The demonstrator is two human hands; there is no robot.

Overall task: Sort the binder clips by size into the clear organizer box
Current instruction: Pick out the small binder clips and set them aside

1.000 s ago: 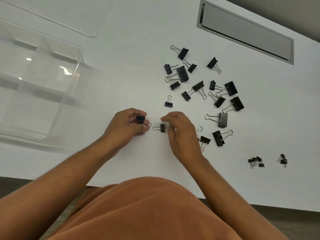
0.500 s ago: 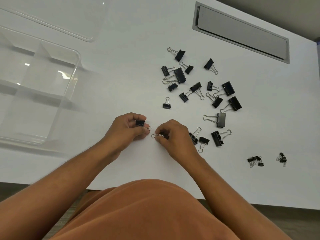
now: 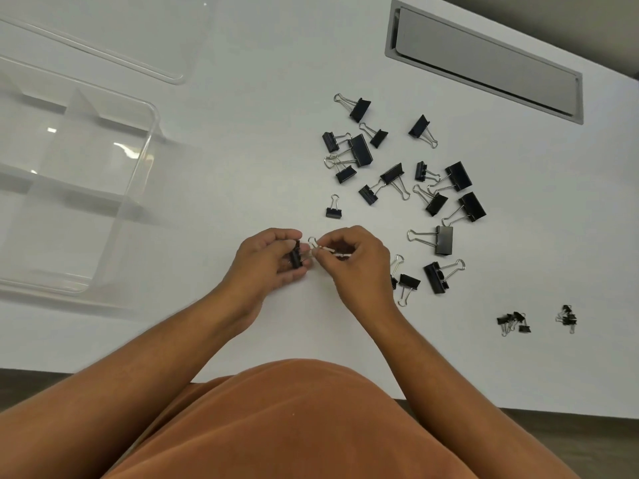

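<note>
Both hands are gathering small clips: left hand fingers curl round a clip, right hand fingertips pinch another clip just beside; next, carry them to the box.

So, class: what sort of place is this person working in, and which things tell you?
Probably an office or meeting-room desk: a white table with a built-in grey cable hatch, scattered binder clips, and a clear organizer box.

The scattered black binder clips were matt metal with shiny wire handles. The clear plastic organizer box looked glossy, and the white smooth table was matt.
</note>
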